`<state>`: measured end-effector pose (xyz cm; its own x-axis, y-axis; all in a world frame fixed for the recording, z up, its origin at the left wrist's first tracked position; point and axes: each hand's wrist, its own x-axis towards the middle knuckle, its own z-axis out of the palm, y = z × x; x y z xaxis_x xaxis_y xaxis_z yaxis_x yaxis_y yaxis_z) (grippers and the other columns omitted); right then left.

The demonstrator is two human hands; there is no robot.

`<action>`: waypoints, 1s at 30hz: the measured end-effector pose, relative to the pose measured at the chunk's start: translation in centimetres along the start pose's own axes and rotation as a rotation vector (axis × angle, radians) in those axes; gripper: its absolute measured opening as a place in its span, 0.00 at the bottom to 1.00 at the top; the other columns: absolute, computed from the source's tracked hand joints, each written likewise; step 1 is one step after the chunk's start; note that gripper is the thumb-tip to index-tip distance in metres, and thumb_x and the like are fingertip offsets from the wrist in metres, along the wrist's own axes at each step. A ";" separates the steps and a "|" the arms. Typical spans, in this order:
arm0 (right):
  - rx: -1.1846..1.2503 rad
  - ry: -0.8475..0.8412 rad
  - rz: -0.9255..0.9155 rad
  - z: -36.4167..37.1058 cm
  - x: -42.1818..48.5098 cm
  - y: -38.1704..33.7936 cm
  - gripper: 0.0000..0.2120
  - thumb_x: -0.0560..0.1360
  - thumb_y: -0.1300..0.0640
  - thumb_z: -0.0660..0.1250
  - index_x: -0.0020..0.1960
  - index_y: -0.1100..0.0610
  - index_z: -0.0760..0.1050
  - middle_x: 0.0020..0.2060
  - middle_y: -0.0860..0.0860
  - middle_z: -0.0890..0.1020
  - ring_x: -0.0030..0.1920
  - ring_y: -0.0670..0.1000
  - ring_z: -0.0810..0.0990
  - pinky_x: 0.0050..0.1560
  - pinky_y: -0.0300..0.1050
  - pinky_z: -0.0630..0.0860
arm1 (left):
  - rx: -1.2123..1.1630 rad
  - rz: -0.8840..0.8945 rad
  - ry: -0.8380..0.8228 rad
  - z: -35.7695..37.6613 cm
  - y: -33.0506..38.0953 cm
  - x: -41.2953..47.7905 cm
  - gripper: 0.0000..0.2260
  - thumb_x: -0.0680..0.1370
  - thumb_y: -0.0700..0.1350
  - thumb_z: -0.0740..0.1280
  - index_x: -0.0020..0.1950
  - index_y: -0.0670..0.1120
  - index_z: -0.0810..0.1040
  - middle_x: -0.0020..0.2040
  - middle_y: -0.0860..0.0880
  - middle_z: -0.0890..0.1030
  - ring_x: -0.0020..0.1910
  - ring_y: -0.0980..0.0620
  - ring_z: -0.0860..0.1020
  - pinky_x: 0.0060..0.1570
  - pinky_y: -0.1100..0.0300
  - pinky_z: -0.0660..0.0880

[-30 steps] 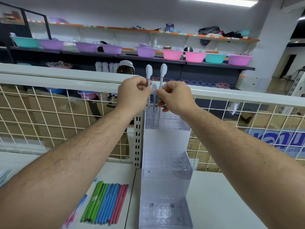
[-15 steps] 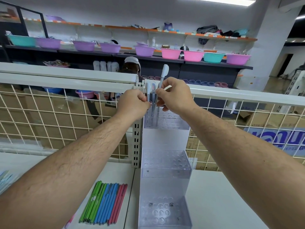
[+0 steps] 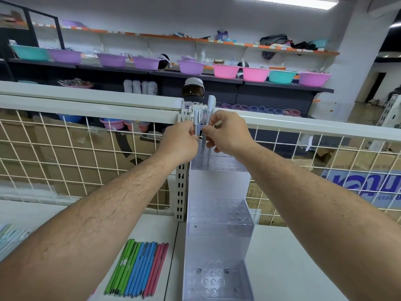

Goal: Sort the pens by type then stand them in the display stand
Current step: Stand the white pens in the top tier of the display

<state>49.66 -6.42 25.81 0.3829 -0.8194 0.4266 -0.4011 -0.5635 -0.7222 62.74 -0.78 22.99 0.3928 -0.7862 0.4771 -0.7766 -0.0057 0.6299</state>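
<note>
Both hands pinch white pens upright over the stand's (image 3: pixel 219 213) top tier, the left hand (image 3: pixel 180 141) gripping one pen (image 3: pixel 197 121), the right hand (image 3: pixel 230 133) another (image 3: pixel 210 111).

Clear three-tier acrylic display stand (image 3: pixel 219 216) upright at centre; pale, white-capped pens (image 3: pixel 208 118) stand vertically in its top tier at 12 o'clock; green, blue and red pens (image 3: pixel 136 270) lie side by side at 7 o'clock.
</note>
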 end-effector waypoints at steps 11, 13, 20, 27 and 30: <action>-0.039 0.020 0.034 0.3 0.5 0.7 0.06 0.78 0.56 0.71 0.44 0.55 0.76 0.36 0.53 0.84 0.28 0.46 0.84 0.28 0.41 0.81 | -0.023 0.004 -0.094 -0.3 -0.2 1.0 0.08 0.78 0.42 0.67 0.39 0.46 0.72 0.33 0.50 0.73 0.32 0.52 0.70 0.31 0.59 0.64; -0.075 0.025 0.028 0.4 0.6 0.8 0.06 0.78 0.56 0.71 0.43 0.54 0.76 0.35 0.52 0.84 0.28 0.46 0.84 0.31 0.44 0.83 | -0.031 0.005 -0.108 -0.4 -0.2 1.0 0.09 0.78 0.42 0.67 0.38 0.47 0.72 0.32 0.51 0.74 0.31 0.53 0.71 0.30 0.60 0.63; -0.192 0.075 0.022 0.5 0.9 1.0 0.07 0.75 0.55 0.73 0.41 0.52 0.76 0.34 0.51 0.83 0.33 0.51 0.85 0.38 0.53 0.85 | -0.069 0.044 -0.121 0.3 0.5 0.9 0.13 0.79 0.40 0.67 0.36 0.50 0.70 0.31 0.51 0.73 0.31 0.52 0.71 0.30 0.60 0.63; -0.211 0.089 0.065 -0.3 0.4 1.4 0.07 0.75 0.55 0.74 0.40 0.53 0.79 0.35 0.51 0.83 0.37 0.52 0.85 0.42 0.55 0.85 | -0.101 0.045 -0.126 0.7 0.7 0.9 0.12 0.78 0.41 0.68 0.35 0.50 0.71 0.31 0.50 0.74 0.31 0.52 0.71 0.32 0.60 0.66; -0.214 0.085 0.069 -0.3 0.2 1.2 0.07 0.75 0.55 0.74 0.41 0.54 0.79 0.36 0.52 0.83 0.38 0.52 0.85 0.43 0.54 0.85 | -0.075 0.047 -0.119 0.5 0.8 0.8 0.12 0.77 0.43 0.69 0.36 0.50 0.72 0.31 0.51 0.74 0.31 0.52 0.72 0.32 0.60 0.65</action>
<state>49.00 -7.31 25.20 0.2811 -0.8573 0.4312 -0.5945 -0.5083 -0.6230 62.17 -1.73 23.56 0.2925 -0.8522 0.4337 -0.7517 0.0754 0.6551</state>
